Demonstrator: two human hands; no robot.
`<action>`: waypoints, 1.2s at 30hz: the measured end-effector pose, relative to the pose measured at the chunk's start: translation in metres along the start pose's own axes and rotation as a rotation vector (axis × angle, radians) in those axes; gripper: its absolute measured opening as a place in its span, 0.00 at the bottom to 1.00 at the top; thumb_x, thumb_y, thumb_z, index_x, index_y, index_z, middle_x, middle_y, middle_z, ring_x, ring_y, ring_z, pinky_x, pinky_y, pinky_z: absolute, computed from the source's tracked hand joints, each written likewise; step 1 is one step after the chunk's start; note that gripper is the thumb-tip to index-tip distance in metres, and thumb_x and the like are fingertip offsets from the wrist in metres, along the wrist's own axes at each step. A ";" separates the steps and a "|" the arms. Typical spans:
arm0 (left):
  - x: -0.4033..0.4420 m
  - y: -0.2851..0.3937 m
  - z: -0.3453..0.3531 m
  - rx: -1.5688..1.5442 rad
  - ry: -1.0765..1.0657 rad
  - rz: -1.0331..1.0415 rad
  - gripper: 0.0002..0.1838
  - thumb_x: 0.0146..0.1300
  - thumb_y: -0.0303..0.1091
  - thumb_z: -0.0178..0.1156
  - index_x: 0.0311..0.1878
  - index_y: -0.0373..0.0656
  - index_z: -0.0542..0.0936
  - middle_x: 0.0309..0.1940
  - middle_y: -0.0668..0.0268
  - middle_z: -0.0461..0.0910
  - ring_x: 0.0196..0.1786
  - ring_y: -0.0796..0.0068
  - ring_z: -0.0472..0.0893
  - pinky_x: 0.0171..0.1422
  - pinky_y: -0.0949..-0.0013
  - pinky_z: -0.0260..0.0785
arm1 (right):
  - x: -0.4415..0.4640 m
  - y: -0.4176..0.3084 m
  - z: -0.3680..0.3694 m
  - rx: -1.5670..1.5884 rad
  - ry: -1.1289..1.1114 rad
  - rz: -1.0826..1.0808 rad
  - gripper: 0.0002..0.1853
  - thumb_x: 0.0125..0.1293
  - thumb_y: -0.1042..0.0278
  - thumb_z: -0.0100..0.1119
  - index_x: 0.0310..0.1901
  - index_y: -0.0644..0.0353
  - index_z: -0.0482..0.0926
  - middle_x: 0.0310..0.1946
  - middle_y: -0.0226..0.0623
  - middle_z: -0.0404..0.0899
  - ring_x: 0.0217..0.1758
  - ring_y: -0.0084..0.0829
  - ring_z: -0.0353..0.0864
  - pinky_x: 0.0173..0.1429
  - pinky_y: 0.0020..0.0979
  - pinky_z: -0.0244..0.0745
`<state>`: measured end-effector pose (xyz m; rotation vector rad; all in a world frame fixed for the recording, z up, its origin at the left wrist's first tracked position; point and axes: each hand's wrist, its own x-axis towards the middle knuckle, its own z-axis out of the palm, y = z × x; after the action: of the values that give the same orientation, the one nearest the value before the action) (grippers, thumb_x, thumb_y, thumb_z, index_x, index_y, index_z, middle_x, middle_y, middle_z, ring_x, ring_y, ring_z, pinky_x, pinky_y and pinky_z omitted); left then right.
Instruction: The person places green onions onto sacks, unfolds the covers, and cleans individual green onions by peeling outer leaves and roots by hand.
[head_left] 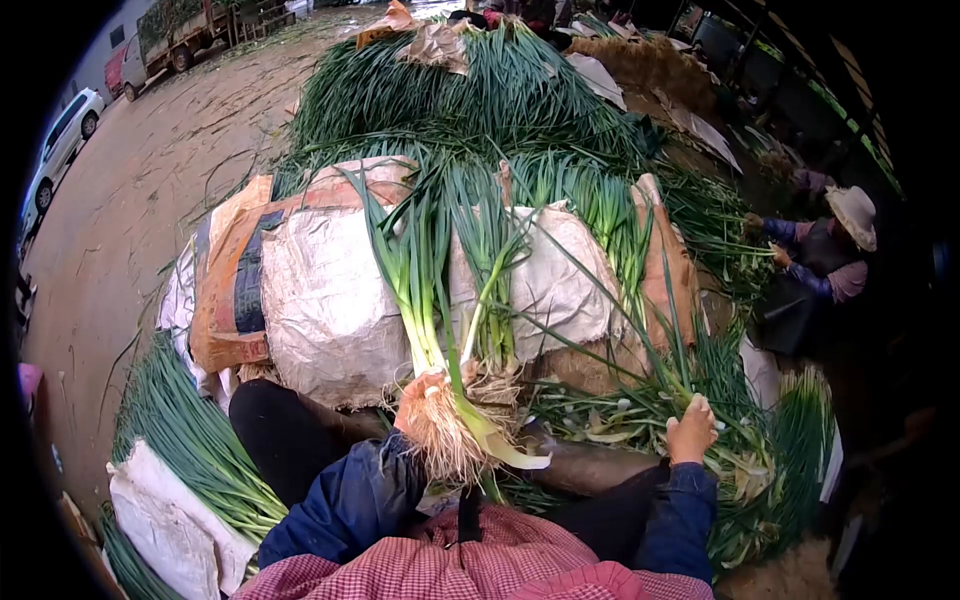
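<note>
My left hand (412, 398) is closed around a bunch of green onions (420, 310) just above the roots. The pale, tangled roots (445, 430) hang towards me and the green tops point away over the sacks. A loose yellowish-green leaf (495, 435) droops beside the roots. My right hand (691, 431) is closed, off to the right, with long green onion leaves (655, 365) running into its fingers. Another small bunch of green onions (490, 270) lies on the white sack, right of the held one, roots towards me.
White sacking (330, 300) covers a mound before my knees. A large heap of green onions (460, 95) rises behind it. More green onions (200, 430) lie at my left, and leafy scraps (610, 410) at my right. Another person (835, 245) in a pale hat works at the right.
</note>
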<state>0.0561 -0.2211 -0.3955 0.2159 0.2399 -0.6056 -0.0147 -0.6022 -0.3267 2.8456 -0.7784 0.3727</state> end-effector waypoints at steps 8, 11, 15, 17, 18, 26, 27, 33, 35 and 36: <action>-0.027 -0.022 -0.032 -0.037 0.198 -0.049 0.10 0.58 0.28 0.54 0.43 0.35 0.74 0.32 0.59 0.79 0.29 0.66 0.81 0.34 0.66 0.79 | -0.033 -0.235 0.040 1.793 -1.244 -0.220 0.31 0.67 0.70 0.49 0.67 0.66 0.49 0.58 0.44 0.67 0.29 0.18 0.70 0.32 0.20 0.69; -0.047 -0.011 -0.035 -0.011 0.127 -0.052 0.07 0.59 0.27 0.56 0.40 0.37 0.74 0.32 0.62 0.79 0.32 0.69 0.81 0.37 0.66 0.78 | -0.071 -0.251 0.052 1.589 -0.985 -0.540 0.21 0.69 0.66 0.48 0.60 0.65 0.62 0.43 0.35 0.73 0.29 0.20 0.71 0.31 0.23 0.70; -0.049 -0.014 -0.026 -0.098 0.109 -0.175 0.10 0.58 0.29 0.56 0.42 0.37 0.73 0.32 0.59 0.79 0.29 0.67 0.82 0.34 0.63 0.80 | -0.089 -0.225 0.053 1.181 -0.677 -0.688 0.14 0.68 0.61 0.49 0.46 0.63 0.74 0.32 0.34 0.78 0.31 0.25 0.76 0.32 0.24 0.71; -0.045 -0.022 -0.044 -0.184 0.129 -0.242 0.13 0.57 0.28 0.56 0.45 0.34 0.73 0.33 0.57 0.80 0.35 0.65 0.82 0.40 0.61 0.80 | -0.082 -0.201 0.052 0.957 -0.580 -0.812 0.13 0.67 0.60 0.49 0.43 0.60 0.77 0.28 0.35 0.78 0.28 0.28 0.76 0.30 0.27 0.72; -0.043 -0.026 -0.048 -0.144 0.173 -0.233 0.14 0.58 0.29 0.57 0.46 0.35 0.74 0.35 0.57 0.80 0.36 0.65 0.82 0.42 0.62 0.79 | -0.076 -0.190 0.052 0.877 -0.541 -0.874 0.12 0.66 0.60 0.50 0.41 0.58 0.78 0.26 0.35 0.78 0.26 0.30 0.76 0.30 0.28 0.72; -0.024 -0.048 -0.008 -0.143 0.246 -0.242 0.08 0.59 0.32 0.58 0.29 0.38 0.74 0.21 0.65 0.77 0.20 0.76 0.77 0.24 0.76 0.73 | -0.061 -0.166 -0.010 0.927 -0.592 -0.917 0.14 0.65 0.58 0.51 0.34 0.59 0.81 0.20 0.41 0.78 0.21 0.35 0.78 0.28 0.33 0.71; -0.012 -0.058 -0.032 -0.280 0.014 -0.302 0.08 0.59 0.32 0.58 0.29 0.38 0.75 0.19 0.65 0.76 0.19 0.77 0.76 0.22 0.77 0.72 | -0.065 -0.171 -0.018 0.982 -0.554 -0.827 0.15 0.65 0.61 0.50 0.30 0.62 0.81 0.19 0.44 0.76 0.22 0.40 0.78 0.28 0.36 0.70; -0.013 -0.042 0.002 -0.165 0.297 -0.159 0.07 0.59 0.32 0.58 0.29 0.39 0.75 0.18 0.67 0.75 0.18 0.78 0.75 0.19 0.76 0.70 | -0.071 -0.150 0.024 1.358 -1.207 -0.678 0.17 0.67 0.59 0.52 0.28 0.66 0.76 0.20 0.36 0.76 0.22 0.25 0.76 0.29 0.28 0.69; -0.010 -0.045 -0.006 -0.134 0.217 -0.167 0.07 0.59 0.32 0.58 0.29 0.39 0.74 0.20 0.68 0.75 0.18 0.77 0.75 0.22 0.74 0.71 | -0.056 -0.174 -0.041 1.597 -0.944 -0.262 0.18 0.69 0.57 0.48 0.34 0.67 0.75 0.26 0.35 0.77 0.25 0.23 0.73 0.30 0.25 0.67; -0.007 -0.046 -0.009 -0.167 0.169 -0.209 0.07 0.59 0.32 0.58 0.30 0.39 0.74 0.20 0.67 0.75 0.19 0.77 0.75 0.23 0.74 0.72 | -0.046 -0.181 -0.053 1.520 -0.974 -0.378 0.17 0.68 0.57 0.49 0.37 0.67 0.74 0.26 0.33 0.74 0.26 0.22 0.71 0.32 0.25 0.67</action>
<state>0.0225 -0.2515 -0.4084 0.0806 0.4782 -0.7712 0.0309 -0.4144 -0.3059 4.4701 0.2760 -1.0365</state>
